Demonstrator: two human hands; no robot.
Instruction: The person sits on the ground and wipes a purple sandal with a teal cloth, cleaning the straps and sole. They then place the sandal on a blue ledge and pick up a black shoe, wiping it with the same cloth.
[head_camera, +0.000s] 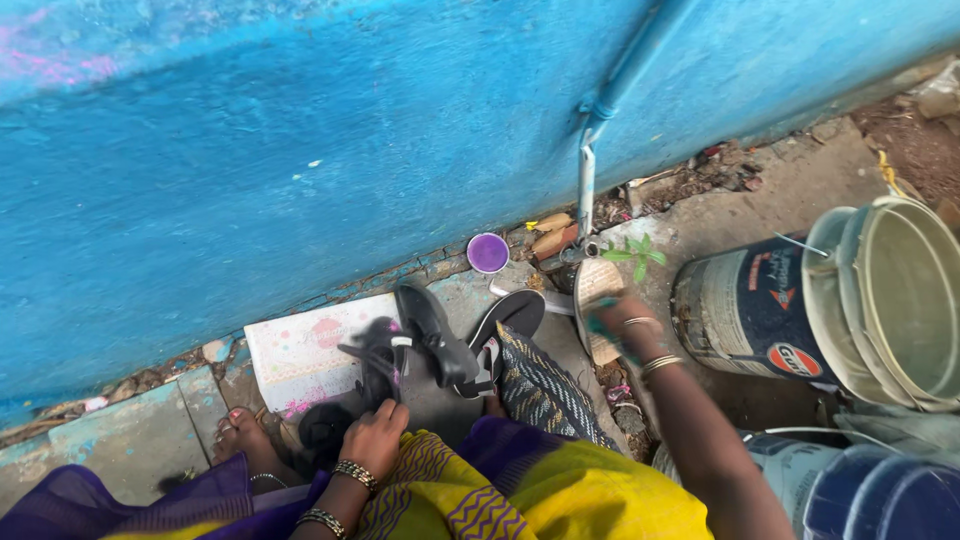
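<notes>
A person crouches by a blue wall (300, 150). The right hand (625, 325), its grip seemingly clenched on a green scrubber (600, 328), presses a steel plate (592, 300) just below the tap (585, 200). The left hand (375, 435) rests loosely curled, away from the plate, beside black sandals (440, 340).

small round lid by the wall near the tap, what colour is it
Purple. The small round lid lies on the ground against the blue wall, clearest in the head view.
</notes>
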